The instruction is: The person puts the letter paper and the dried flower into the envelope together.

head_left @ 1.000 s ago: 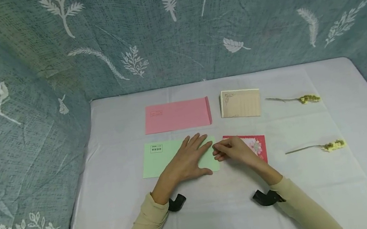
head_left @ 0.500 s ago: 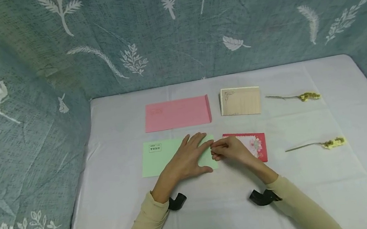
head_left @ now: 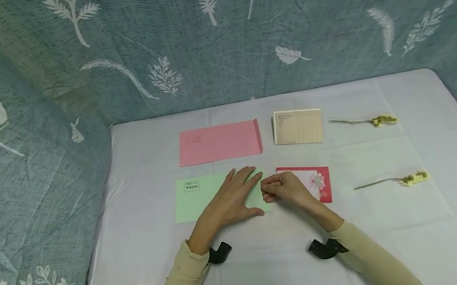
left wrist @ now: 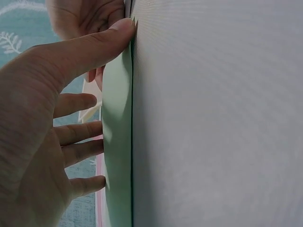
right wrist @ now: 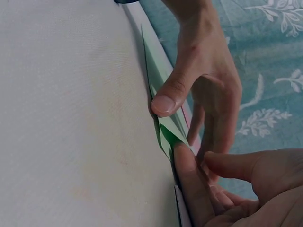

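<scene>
A light green envelope (head_left: 191, 205) lies on the white cloth in the head view, printed box at its upper left. Across its right half my left hand (head_left: 229, 202) rests with fingers spread, pressing it down. My right hand (head_left: 288, 190) is at the envelope's right end, thumb and fingers curled together at its edge. In the right wrist view, the mouth of the green envelope (right wrist: 170, 135) gapes a little beside a right-hand finger (right wrist: 189, 165). A red card (head_left: 324, 183) with a floral print lies partly under the right hand.
Behind lies a pink envelope (head_left: 220, 142), with a stack of beige note cards (head_left: 298, 127) to its right. Two yellow dried flower sprigs (head_left: 381, 121) lie farther right. A patterned teal cloth (head_left: 198, 45) hangs behind the table.
My right hand has shifted slightly left, onto the green envelope's right edge. The left hand stays spread in place on it.
</scene>
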Motion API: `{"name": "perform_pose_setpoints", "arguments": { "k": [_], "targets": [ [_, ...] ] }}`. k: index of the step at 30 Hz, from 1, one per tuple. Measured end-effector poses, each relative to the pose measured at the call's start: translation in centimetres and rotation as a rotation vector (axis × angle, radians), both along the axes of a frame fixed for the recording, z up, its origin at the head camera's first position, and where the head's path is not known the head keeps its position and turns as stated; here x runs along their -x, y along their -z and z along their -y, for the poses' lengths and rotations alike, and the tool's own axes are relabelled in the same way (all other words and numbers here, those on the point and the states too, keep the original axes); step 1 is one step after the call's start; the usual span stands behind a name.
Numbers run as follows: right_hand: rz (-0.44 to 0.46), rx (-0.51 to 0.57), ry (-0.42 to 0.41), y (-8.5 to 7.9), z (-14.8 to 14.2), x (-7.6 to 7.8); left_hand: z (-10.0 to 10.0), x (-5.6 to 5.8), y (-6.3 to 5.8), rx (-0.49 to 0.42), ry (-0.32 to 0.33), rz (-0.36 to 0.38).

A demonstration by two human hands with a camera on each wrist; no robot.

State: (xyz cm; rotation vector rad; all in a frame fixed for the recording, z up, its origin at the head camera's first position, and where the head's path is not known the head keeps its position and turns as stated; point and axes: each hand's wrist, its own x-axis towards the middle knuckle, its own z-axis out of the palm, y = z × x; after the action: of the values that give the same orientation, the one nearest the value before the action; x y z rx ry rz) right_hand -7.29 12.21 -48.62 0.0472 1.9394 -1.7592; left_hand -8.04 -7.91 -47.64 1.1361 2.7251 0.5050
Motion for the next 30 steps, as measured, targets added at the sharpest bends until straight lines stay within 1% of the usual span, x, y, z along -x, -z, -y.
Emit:
{"name": "perform_pose_setpoints", "arguments": {
  "k": [6,10,17,26,30],
  "targets": [
    [0.002,-0.033,-0.006,0.12,0.44,0.24,-0.19,-0.05,-0.18,-0.002,-0.004,0.008],
    [0.006,-0.051,-0.009,0.15,0.65,0.36,-0.26,-0.09,-0.25,0.018,-0.006,0.020],
    [0.012,-0.028,-0.012,0.19,0.65,0.38,-0.20,-0.07,-0.38,0.059,-0.011,0.047],
    [0.004,-0.015,-0.016,0.32,0.51,0.22,-0.20,-0.23,-0.32,0.074,-0.016,0.041],
    [-0.005,0.010,-0.031,0.67,0.28,0.16,-0.19,-0.29,-0.22,0.059,-0.019,0.048]
  ]
}}
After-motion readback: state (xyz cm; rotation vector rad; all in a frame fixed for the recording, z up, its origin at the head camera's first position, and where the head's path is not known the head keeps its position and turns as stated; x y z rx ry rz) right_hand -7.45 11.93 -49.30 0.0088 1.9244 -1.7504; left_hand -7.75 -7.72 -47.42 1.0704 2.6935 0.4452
